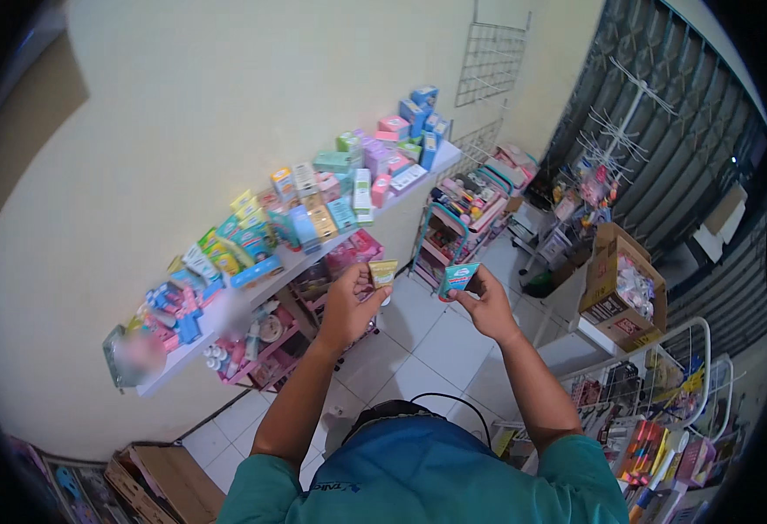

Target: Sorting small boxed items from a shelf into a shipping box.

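Note:
My left hand (349, 302) is closed around a yellow squeeze tube (382, 272), held upright by its side. Across a small gap, my right hand (488, 306) grips a teal tube (458, 279) with a red lower end between thumb and fingers. Both tubes are in the air in front of me, above the tiled floor. Beyond my left hand runs a white wall shelf (265, 284) crowded with small boxes and tubes. Blue and tan boxes (321, 222) stand on it closest to that hand, with more colourful tubes (226, 249) to their left.
Under the shelf stand pink racks (283, 342) of bottles and goods. A trolley (443, 229) with small items is ahead. To the right are an open cardboard box (615, 293) of packets, a white wire basket rack (698, 349) and a spiked display stand (632, 113). Another carton (169, 480) lies lower left.

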Available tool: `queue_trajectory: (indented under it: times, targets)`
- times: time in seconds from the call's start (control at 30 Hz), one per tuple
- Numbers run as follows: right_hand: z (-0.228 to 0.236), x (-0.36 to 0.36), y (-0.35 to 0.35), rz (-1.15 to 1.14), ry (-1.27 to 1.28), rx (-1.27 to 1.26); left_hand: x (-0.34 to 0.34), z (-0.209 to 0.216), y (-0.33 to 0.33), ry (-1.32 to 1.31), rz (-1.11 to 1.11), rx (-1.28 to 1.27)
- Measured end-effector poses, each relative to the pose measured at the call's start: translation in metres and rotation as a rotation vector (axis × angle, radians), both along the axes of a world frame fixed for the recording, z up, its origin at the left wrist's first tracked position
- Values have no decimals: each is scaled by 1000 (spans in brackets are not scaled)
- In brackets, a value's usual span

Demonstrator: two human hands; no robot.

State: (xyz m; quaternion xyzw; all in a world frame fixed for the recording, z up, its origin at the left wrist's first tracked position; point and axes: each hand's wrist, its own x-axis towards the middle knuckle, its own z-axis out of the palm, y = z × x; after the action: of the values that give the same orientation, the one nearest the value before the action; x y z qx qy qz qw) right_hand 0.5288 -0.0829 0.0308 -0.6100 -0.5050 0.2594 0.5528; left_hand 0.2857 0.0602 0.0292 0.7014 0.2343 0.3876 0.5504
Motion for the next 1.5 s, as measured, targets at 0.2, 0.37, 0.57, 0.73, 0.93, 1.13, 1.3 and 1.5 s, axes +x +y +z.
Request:
queue_trajectory:
  times: [0.2,0.37,0.57,0.73,0.93,1.13,1.3,1.5]
  targets:
    - [-9,74,-38,-160,39,0,104,-10,7,-41,-137,-10]
    - [-15,125,-59,-339,11,12,190,-4,16,4,-299,9]
    - [-27,181,-79,-558,88,47,306,-15,31,22,-544,-19]
    - [-29,211,-99,-790,150,63,401,-15,27,42,-777,-22]
    - [-30,247,-136,-1029,134,63,501,-13,-6,63,-982,-10]
    - [-42,298,-181,-1215,106,50,601,-28,-56,72,-1190,28]
    - [-47,350,-223,-1296,160,111,683,-27,-109,22,-1286,41]
    - [-60,411,-273,-1393,259,186,774,-27,-159,111,-1370,-5]
